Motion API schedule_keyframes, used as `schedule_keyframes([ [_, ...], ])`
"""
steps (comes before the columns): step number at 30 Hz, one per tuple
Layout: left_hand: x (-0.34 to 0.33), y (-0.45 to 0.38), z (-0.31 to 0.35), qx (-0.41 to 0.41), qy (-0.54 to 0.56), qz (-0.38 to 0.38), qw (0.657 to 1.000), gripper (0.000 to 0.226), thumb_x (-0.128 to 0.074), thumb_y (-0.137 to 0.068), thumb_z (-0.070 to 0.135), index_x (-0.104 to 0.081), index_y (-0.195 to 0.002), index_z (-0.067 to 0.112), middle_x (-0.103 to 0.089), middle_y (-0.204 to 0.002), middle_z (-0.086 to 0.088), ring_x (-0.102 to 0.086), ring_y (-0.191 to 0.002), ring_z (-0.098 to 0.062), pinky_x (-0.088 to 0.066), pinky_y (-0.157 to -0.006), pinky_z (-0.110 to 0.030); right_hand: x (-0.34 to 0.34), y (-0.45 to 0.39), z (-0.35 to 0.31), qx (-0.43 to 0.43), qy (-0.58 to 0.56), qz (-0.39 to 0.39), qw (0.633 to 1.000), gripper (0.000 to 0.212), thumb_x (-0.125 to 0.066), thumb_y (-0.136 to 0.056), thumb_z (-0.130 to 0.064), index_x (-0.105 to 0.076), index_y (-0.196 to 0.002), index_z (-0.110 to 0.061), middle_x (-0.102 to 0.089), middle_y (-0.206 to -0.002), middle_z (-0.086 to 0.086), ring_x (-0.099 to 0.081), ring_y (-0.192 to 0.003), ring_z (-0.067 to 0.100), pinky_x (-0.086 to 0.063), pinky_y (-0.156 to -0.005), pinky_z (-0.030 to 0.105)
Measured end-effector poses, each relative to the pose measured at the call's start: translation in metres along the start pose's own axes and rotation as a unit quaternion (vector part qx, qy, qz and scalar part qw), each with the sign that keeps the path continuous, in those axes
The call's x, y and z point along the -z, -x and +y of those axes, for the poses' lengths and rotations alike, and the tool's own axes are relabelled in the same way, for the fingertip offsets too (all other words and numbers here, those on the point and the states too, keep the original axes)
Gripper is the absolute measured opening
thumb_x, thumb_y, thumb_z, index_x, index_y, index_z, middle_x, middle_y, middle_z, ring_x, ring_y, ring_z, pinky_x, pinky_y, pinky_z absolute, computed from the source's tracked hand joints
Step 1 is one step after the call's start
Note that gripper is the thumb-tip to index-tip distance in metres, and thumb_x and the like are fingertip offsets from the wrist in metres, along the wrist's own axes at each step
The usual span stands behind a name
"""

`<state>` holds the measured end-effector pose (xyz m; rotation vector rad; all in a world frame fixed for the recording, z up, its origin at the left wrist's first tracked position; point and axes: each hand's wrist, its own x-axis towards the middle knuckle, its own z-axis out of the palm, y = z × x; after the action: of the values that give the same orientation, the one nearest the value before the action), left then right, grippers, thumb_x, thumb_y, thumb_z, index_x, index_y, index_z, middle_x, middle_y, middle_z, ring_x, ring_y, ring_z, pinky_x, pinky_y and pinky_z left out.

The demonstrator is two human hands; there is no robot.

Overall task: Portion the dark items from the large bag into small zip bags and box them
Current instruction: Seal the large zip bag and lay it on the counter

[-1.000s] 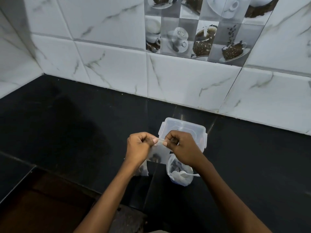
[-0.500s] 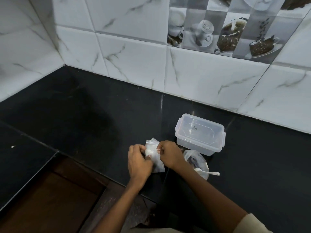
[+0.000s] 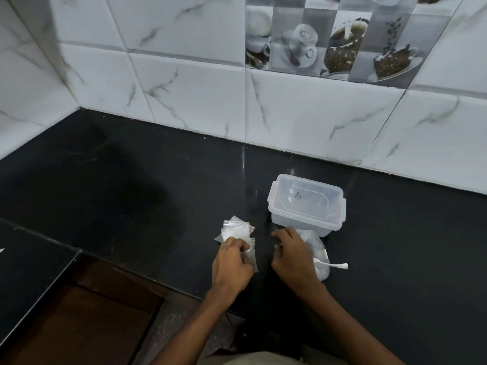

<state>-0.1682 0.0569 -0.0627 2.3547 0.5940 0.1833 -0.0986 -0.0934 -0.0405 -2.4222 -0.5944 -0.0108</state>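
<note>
Black counter (image 3: 131, 185): I see every task item resting on this dark polished surface, below a white marble-pattern tile wall (image 3: 184, 96).
Left hand (image 3: 232, 264): I read the fingers as curled, pinching a small clear zip bag (image 3: 252, 255) against the counter.
Zip bag stack (image 3: 235, 230): lies flat just beyond the left hand, touching the pinched bag.
Right hand (image 3: 292, 255): fingers loosely spread, holding nothing, hovering just beside the large bag.
Large bag (image 3: 317, 248): stands between my right hand and the box; a white spoon (image 3: 332, 265) projects from it. Contents: I cannot tell.
Clear plastic box (image 3: 307, 204): lid on, just behind the large bag.
</note>
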Motion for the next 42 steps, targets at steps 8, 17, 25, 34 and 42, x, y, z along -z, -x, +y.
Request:
schedule_keyframes([
  [8,-0.047,0.009,0.032,-0.098,0.048,-0.009,0.994,0.02,-0.064,-0.075,0.002,-0.065,-0.086,0.018,-0.06,-0.09,0.008,-0.06,-0.086,-0.011,-0.055,-0.077,-0.034,0.047,0.036,0.041,0.061,-0.068,0.152,0.984,0.027,-0.075,-0.076,0.008,-0.072,-0.099,-0.006,-0.063,-0.106,0.003,-0.06,-0.101,0.014,-0.052,-0.088,0.021],
  [17,-0.069,0.007,0.073,-0.087,0.148,-0.086,0.981,0.014,-0.063,-0.091,0.034,-0.063,-0.097,0.022,-0.065,-0.09,0.009,-0.06,-0.082,-0.004,-0.05,-0.077,-0.024,0.057,0.053,0.088,-0.081,0.041,0.205,0.975,0.035,-0.068,-0.068,0.005,-0.072,-0.098,-0.011,-0.062,-0.102,0.002,-0.056,-0.093,0.02,-0.046,-0.076,0.028],
  [25,-0.081,0.009,0.116,0.025,0.141,-0.166,0.976,0.042,-0.07,-0.088,0.043,-0.041,-0.111,0.022,-0.062,-0.115,0.001,-0.063,-0.106,-0.022,-0.051,-0.092,-0.037,0.049,0.046,0.111,-0.138,0.118,0.048,0.982,0.022,-0.07,-0.079,-0.017,-0.074,-0.1,-0.022,-0.064,-0.099,0.0,-0.055,-0.092,0.021,-0.035,-0.074,0.032],
  [34,-0.086,0.007,0.123,0.101,0.13,-0.135,0.977,0.032,-0.063,-0.086,0.009,-0.043,-0.111,0.016,-0.064,-0.106,-0.006,-0.066,-0.097,-0.027,-0.044,-0.077,-0.028,0.055,0.046,0.124,-0.141,0.101,-0.046,0.984,0.032,-0.057,-0.087,-0.02,-0.068,-0.117,-0.026,-0.067,-0.108,0.001,-0.06,-0.099,0.024,-0.046,-0.081,0.037],
  [42,-0.084,0.012,0.129,0.174,0.132,-0.087,0.972,0.029,-0.057,-0.082,0.006,-0.047,-0.108,0.013,-0.062,-0.102,-0.006,-0.063,-0.101,-0.033,-0.043,-0.081,-0.034,0.083,0.056,0.14,-0.072,-0.053,0.093,0.992,0.022,-0.077,-0.077,-0.002,-0.078,-0.085,-0.023,-0.069,-0.082,-0.015,-0.063,-0.077,0.007,-0.052,-0.068,0.027],
])
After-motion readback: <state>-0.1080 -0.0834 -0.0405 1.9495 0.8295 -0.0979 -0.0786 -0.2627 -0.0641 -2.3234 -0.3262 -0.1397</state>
